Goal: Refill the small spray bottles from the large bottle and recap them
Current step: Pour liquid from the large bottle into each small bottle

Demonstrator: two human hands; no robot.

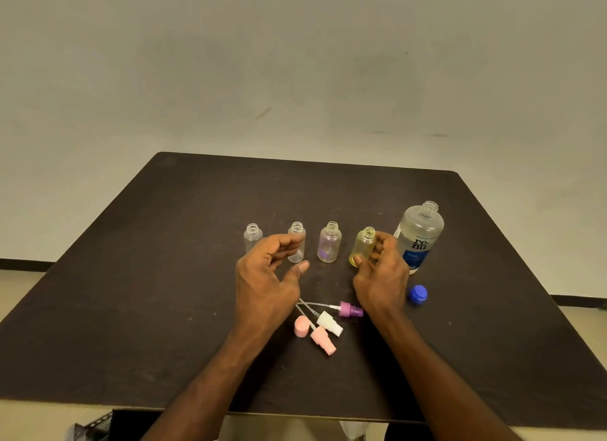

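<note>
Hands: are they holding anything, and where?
The right hand holds the yellow bottle by its side. The left hand holds nothing.

Dark table point(164, 276) with uncapped bottles point(329, 243), spray tops point(328, 322), blue cap point(417, 294).

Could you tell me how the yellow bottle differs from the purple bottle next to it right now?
The yellow bottle is tinted yellow, while the purple bottle has a violet tint. The right hand grips the yellow bottle; the purple bottle stands free on the table, untouched. The yellow bottle leans slightly; the purple bottle stands upright. Both are small, see-through and uncapped, with bare threaded necks.
</note>
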